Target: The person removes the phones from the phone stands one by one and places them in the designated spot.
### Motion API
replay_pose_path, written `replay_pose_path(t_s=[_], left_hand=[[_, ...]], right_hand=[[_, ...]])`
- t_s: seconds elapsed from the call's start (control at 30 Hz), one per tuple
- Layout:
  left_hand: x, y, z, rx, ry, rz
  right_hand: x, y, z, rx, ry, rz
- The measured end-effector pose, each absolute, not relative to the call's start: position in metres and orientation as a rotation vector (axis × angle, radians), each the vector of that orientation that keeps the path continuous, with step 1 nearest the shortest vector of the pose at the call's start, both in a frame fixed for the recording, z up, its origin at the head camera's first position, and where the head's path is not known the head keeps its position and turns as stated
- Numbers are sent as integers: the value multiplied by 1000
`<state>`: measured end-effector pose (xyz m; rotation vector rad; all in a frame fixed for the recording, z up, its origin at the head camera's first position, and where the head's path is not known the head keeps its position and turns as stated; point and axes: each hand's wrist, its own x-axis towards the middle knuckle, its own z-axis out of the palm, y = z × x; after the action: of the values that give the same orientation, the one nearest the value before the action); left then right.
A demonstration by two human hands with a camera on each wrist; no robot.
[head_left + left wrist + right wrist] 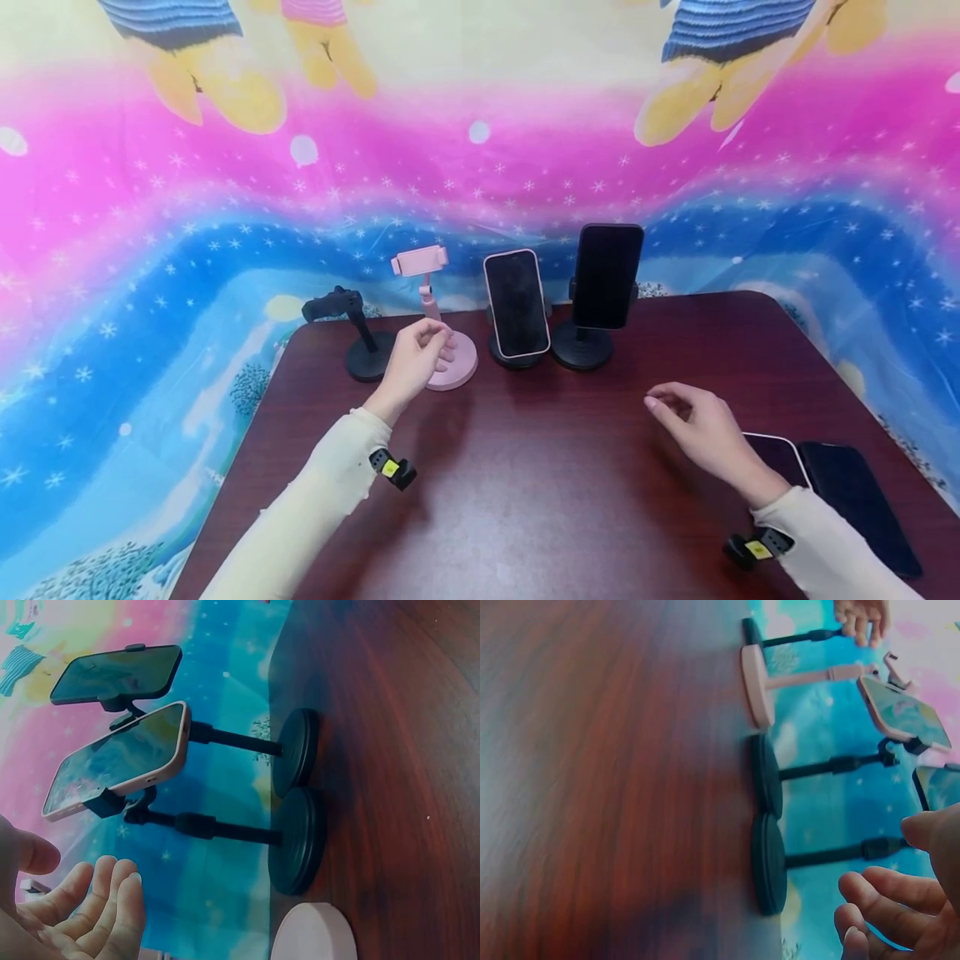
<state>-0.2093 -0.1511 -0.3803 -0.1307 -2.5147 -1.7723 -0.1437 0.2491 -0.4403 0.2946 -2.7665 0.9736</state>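
My left hand (417, 357) is loosely bent with nothing in its fingers, overlapping the empty pink phone stand (459, 367) in the head view. Left of it stands an empty black phone stand (363, 329). A phone in a pale-edged case (517, 304) is clamped upright in a second black stand (298, 840). Beside that, a black phone (609, 275) sits tilted in a third black stand (582, 348). My right hand (701, 429) hovers over the right side of the table, fingers relaxed and holding nothing. In the right wrist view, its fingertips (855, 889) appear near that third stand's pole.
On the right of the dark red table (525, 500) lie a white-edged phone (780, 454), partly covered by my right hand and wrist, and a larger black phone (858, 508). A printed cloth backdrop (480, 167) hangs behind the stands, past the table's far edge.
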Motion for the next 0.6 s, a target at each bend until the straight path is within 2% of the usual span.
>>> replay_pose_path(t_s=[0.6], left_hand=[[-211,-126,-390,-151,-2437,-1818]], right_hand=[[-168,183,-433,379,-2715,1237]])
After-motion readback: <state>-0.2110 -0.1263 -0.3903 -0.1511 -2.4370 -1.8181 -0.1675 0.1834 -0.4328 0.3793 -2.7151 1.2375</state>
